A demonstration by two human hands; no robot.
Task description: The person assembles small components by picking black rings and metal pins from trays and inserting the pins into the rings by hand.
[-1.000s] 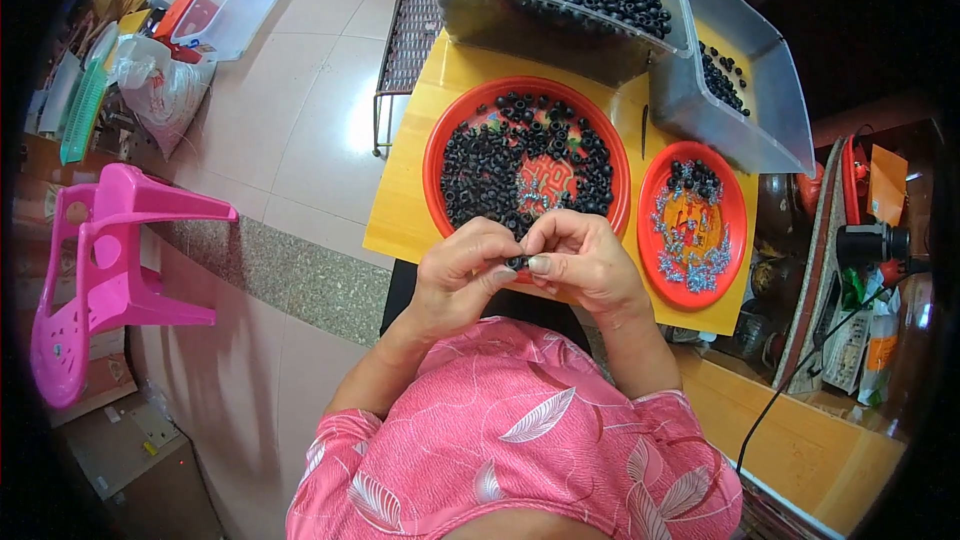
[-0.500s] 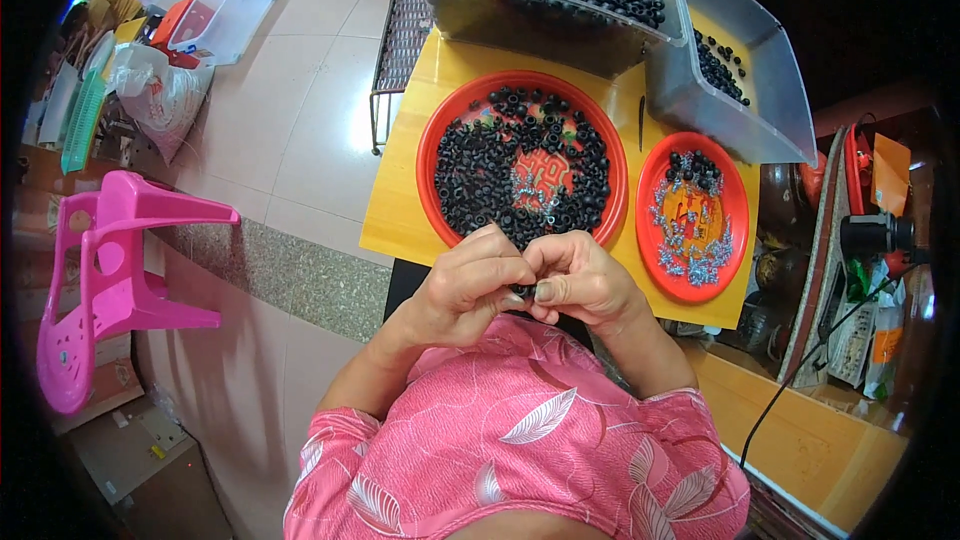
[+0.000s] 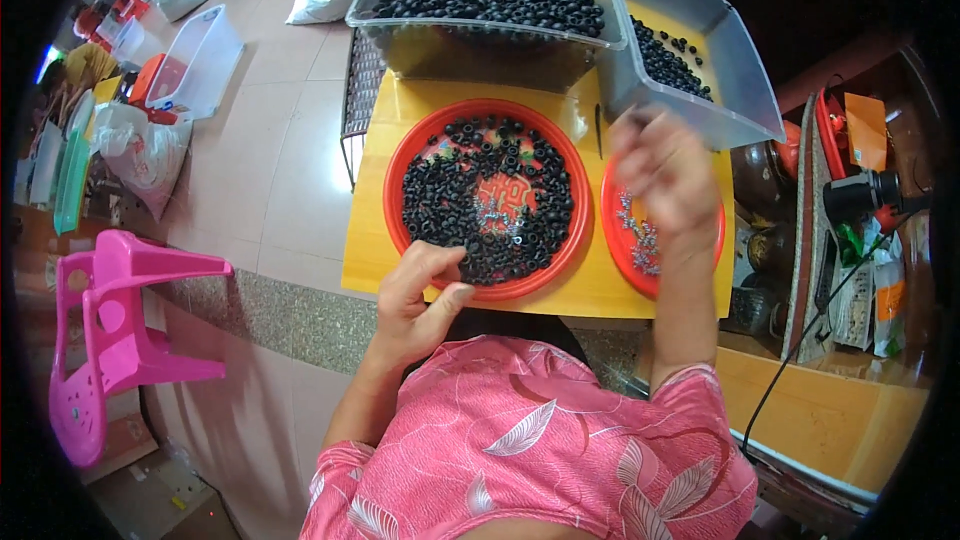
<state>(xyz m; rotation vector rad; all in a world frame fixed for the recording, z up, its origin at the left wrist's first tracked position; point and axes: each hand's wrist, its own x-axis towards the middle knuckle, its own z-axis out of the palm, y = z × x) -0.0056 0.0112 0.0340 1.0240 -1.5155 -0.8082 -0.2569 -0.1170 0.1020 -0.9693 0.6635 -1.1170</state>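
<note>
My left hand (image 3: 422,292) is at the near edge of the round red tray (image 3: 392,190), its thumb and forefinger apart and nothing seen between them. Small black ring-like pieces (image 3: 435,202) fill much of that tray, with a few tiny silvery parts (image 3: 492,212) near its middle. Over the smaller red tray (image 3: 650,285) on the right, my right hand (image 3: 662,168) is smeared by motion. A dark spot shows by its fingertips, but I cannot make out whether it is a held piece. More silvery parts (image 3: 642,240) lie in the smaller tray, partly hidden by this hand.
Behind the trays stand a large clear bin (image 3: 480,55) heaped with black pieces and a second clear bin (image 3: 745,90) holding fewer. A thin dark stick (image 3: 599,130) lies on the yellow tabletop (image 3: 365,250). A pink plastic chair (image 3: 130,310) stands left.
My hands have parted from over the round tray's near edge. The right went right and forward over the smaller tray; the left has loosened its pinch. The whole view has shifted slightly.
</note>
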